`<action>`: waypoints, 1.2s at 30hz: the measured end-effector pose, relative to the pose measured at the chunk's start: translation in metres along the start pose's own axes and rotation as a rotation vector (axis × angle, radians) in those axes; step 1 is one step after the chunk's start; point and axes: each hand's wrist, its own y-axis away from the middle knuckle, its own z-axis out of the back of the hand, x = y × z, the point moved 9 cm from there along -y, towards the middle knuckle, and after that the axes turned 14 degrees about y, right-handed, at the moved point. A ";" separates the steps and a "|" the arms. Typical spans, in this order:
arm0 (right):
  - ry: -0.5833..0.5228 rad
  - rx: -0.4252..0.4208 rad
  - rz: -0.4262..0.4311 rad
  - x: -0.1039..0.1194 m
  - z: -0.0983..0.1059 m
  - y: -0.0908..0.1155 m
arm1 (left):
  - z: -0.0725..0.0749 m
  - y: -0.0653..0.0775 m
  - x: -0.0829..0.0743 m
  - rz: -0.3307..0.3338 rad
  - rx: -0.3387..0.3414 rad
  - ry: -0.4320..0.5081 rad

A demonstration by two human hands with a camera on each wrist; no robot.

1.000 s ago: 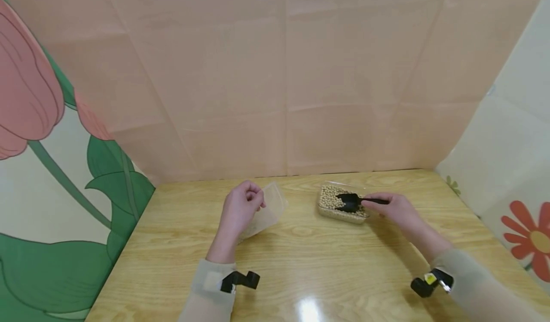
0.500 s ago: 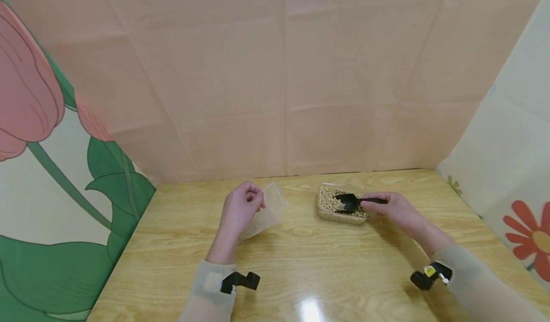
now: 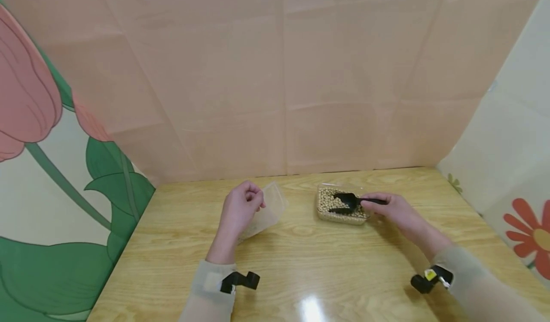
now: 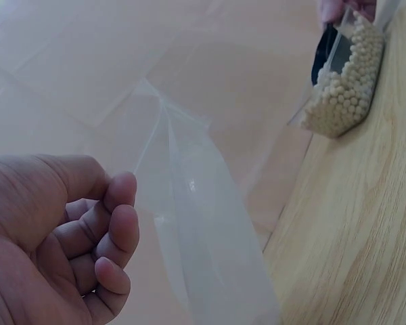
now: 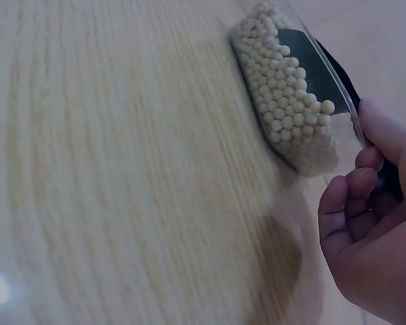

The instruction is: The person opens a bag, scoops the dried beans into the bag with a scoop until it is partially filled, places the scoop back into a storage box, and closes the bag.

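Note:
My left hand (image 3: 245, 205) pinches the edge of a clear plastic bag (image 3: 270, 207) between thumb and curled fingers. In the left wrist view the thin bag (image 4: 203, 230) stands up beside the fingertips, its mouth slightly parted. My right hand (image 3: 393, 209) grips the handle of a small black scoop (image 3: 350, 201). The scoop's blade lies in a clear rectangular box (image 3: 341, 220) filled with pale round beads or beans (image 3: 326, 200). Through the box wall in the right wrist view, the dark blade (image 5: 311, 71) shows partly sunk among the pale balls (image 5: 284, 101).
The box and bag are on a wood-grain table (image 3: 301, 274), the box to the right of the bag. A pink-beige sheet (image 3: 283, 97) rises behind the table. Flower-printed panels (image 3: 51, 207) flank it on both sides.
The scoop's blade has shifted slightly left and turned a little in the box, with the right hand still on its handle. The left hand and bag have stayed in place.

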 end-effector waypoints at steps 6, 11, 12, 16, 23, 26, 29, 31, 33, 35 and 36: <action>-0.060 -0.037 -0.048 -0.008 -0.004 0.001 | 0.001 0.000 0.000 0.002 -0.003 0.000; -0.199 -0.048 -0.082 -0.011 -0.008 0.005 | 0.000 0.000 -0.001 -0.005 -0.001 0.004; -0.242 -0.043 -0.081 -0.011 -0.009 0.005 | 0.000 0.000 -0.001 -0.006 -0.001 0.007; -0.405 -0.038 -0.075 -0.011 -0.010 0.009 | 0.000 0.000 -0.001 -0.004 -0.005 0.009; -0.533 -0.037 -0.079 -0.013 -0.007 0.015 | 0.000 -0.001 0.000 -0.003 -0.010 0.020; -0.546 -0.045 -0.074 -0.010 -0.003 0.018 | -0.001 -0.001 0.001 -0.001 -0.008 0.021; -0.577 -0.053 -0.053 -0.002 0.001 0.022 | -0.001 -0.001 0.001 -0.001 -0.008 0.019; -0.600 -0.054 -0.030 0.007 0.004 0.025 | -0.001 -0.001 0.001 -0.002 -0.009 0.018; -0.626 -0.055 -0.006 0.016 0.006 0.027 | -0.001 -0.001 0.000 -0.006 -0.011 0.017; -0.646 -0.049 0.014 0.024 0.007 0.029 | -0.001 -0.002 0.000 -0.007 -0.011 0.017; -0.654 -0.048 0.020 0.027 0.007 0.030 | -0.001 -0.002 0.000 -0.010 -0.010 0.015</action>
